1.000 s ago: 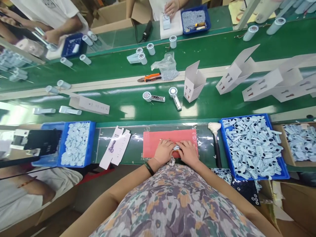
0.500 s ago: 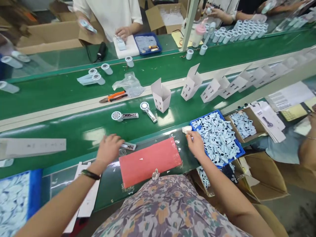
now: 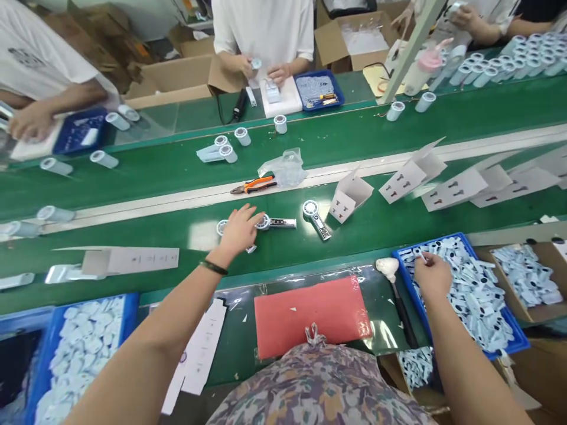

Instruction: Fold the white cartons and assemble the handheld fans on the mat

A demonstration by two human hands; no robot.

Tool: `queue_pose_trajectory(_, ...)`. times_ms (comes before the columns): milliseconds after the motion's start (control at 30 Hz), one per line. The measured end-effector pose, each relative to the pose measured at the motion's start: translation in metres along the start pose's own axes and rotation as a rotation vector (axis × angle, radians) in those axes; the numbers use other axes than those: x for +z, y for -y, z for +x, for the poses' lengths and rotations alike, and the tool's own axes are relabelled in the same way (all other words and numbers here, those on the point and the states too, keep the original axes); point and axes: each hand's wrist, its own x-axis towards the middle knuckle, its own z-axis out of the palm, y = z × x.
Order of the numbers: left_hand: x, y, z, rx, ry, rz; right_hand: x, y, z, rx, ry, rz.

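Note:
My left hand (image 3: 239, 233) is over the green belt, fingers spread above a small handheld fan body (image 3: 221, 227). The hand covers most of that fan; contact is hard to tell. Two similar pieces, a fan with an exposed handle (image 3: 283, 223) and an angled fan (image 3: 317, 220), lie to its right. My right hand (image 3: 433, 276) is over a blue tray (image 3: 522, 347) of light-blue plastic parts (image 3: 478, 301), its fingertips pinching one small part (image 3: 424, 257). Beside that tray lies a mallet (image 3: 402, 307) with a white-wrapped head and black handle.
A red mat (image 3: 310, 316) lies before me. White boxes (image 3: 349, 198) stand open along the belt. Orange-handled pliers (image 3: 253, 185) and a plastic bag (image 3: 286, 168) lie behind. Another blue tray (image 3: 128, 319) is at left. Co-workers (image 3: 266, 35) sit across, with motor cylinders (image 3: 280, 124) nearby.
My left hand has moved forward from the table edge onto the belt, bringing the fan along. My right hand has left the mallet head and moved into the parts tray. The view has shifted left.

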Motion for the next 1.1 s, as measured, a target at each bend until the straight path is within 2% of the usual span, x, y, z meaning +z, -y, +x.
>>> queue_pose_trajectory(100, -0.001, -0.032, 0.031, 0.043, 0.089, 0.021, -0.010, 0.003, -0.025, -0.089, -0.012, 0.086)
queue_pose_trajectory(167, -0.006, -0.048, 0.046, 0.011, 0.173, 0.025, -0.012, 0.010, -0.050, -0.112, 0.111, 0.215)
queue_pose_trajectory(233, -0.012, -0.062, 0.043, 0.004, 0.197, 0.016, -0.009, 0.016, -0.077, -0.124, 0.303, 0.359)
queue_pose_trajectory(300, -0.018, -0.080, 0.019, 0.031, 0.188, 0.007, -0.004, 0.021, -0.102, -0.143, 0.475, 0.470)
queue_pose_trajectory(400, -0.015, -0.125, -0.050, 0.137, 0.175, -0.078, -0.001, 0.026, -0.133, -0.175, 0.606, 0.568)
queue_pose_trajectory(467, -0.002, -0.163, -0.099, 0.191, 0.170, -0.180, -0.003, 0.029, -0.150, -0.195, 0.663, 0.573)
queue_pose_trajectory(533, 0.016, -0.200, -0.139, 0.193, 0.179, -0.268, -0.007, 0.031, -0.164, -0.229, 0.737, 0.523)
queue_pose_trajectory(633, 0.041, -0.236, -0.170, 0.153, 0.183, -0.332, -0.011, 0.034, -0.183, -0.344, 0.856, 0.369)
queue_pose_trajectory(733, 0.055, -0.244, -0.176, 0.099, 0.133, -0.375, -0.007, 0.041, -0.195, -0.515, 0.876, 0.106)
queue_pose_trajectory(900, 0.063, -0.237, -0.178, 0.142, 0.013, -0.583, 0.003, 0.056, -0.205, -0.723, 0.807, -0.303)
queue_pose_trajectory(1100, 0.069, -0.243, -0.183, 0.119, -0.063, -0.625, 0.004, 0.064, -0.216, -0.799, 0.850, -0.380)
